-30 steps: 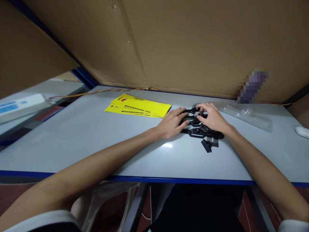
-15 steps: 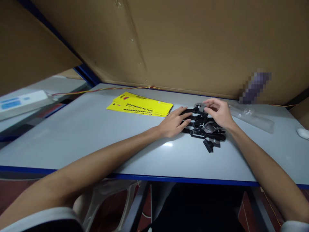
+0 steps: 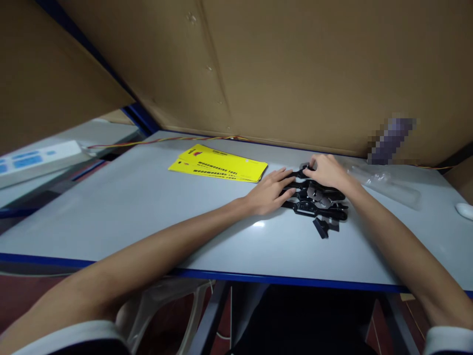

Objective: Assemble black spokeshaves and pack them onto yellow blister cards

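Several black spokeshaves (image 3: 305, 209) lie side by side in a stack of rows on the grey table. My left hand (image 3: 269, 193) rests over their left handles with its fingers spread. At the farthest spokeshave (image 3: 295, 174), my right hand (image 3: 327, 171) is closed, thumb and fingers pinched on a small dark plate (image 3: 304, 166) at the tool's middle; the fingers partly hide it. Grey metal blades (image 3: 318, 196) lie loosely over the middle spokeshaves. Nearest me is a separate black piece (image 3: 321, 228) beside a thin grey plate (image 3: 334, 225).
Yellow printed cards (image 3: 221, 165) overlap left of my left hand. A clear plastic bag (image 3: 391, 190) lies to the right, with a white object (image 3: 464, 211) at the far right edge. A cardboard wall (image 3: 277, 74) backs the table; a twisted wire (image 3: 166, 140) runs along it.
My right hand has moved slightly left and lower, bringing the dark plate down against the farthest spokeshave. The left hand stays on the handles. The whole view has shifted a little.
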{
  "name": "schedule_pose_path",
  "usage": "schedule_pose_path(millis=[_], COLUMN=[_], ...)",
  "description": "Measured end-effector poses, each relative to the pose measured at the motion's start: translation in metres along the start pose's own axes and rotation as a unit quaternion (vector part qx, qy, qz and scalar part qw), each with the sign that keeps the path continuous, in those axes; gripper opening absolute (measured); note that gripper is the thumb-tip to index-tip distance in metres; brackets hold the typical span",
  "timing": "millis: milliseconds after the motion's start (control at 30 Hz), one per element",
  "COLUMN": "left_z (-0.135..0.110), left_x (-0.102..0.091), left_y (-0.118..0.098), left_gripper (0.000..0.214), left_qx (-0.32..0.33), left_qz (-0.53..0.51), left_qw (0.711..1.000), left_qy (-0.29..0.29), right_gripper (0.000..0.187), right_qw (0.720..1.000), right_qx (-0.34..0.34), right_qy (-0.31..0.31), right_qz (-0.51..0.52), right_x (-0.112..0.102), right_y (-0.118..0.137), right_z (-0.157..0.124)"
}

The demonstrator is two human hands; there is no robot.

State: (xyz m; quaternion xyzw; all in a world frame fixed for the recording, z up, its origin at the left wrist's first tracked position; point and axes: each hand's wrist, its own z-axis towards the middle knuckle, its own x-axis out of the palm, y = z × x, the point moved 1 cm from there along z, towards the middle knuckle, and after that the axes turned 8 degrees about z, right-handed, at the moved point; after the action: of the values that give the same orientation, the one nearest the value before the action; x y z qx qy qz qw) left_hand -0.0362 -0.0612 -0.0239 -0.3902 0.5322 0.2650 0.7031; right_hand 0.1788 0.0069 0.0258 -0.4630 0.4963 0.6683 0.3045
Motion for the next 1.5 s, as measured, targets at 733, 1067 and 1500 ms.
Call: schedule_pose_path(millis=[733, 1067, 1500], left_z=[0.002, 0.003, 0.003], left_x=[-0.007, -0.007, -0.002], left_y=[-0.003, -0.002, -0.003], left_gripper=[0.093, 0.093, 0.093], left_qx=[-0.005, 0.011, 0.026], left_qz=[-0.055, -0.040, -0.028], left_qw=[0.997, 0.998, 0.998], left_qy=[0.045, 0.049, 0.041], right_gripper=[0.035, 0.029, 0.026], right_qw=[0.995, 0.979, 0.972], right_qx=[-0.010, -0.040, -0.056], right_qy=[0.070, 0.122, 0.125], right_qz=[-0.068, -0.159, -0.189], right_x=[-0.011, -0.007, -0.010], right_y=[0.020, 0.011, 0.027], right_z=[0.009, 0.014, 0.003])
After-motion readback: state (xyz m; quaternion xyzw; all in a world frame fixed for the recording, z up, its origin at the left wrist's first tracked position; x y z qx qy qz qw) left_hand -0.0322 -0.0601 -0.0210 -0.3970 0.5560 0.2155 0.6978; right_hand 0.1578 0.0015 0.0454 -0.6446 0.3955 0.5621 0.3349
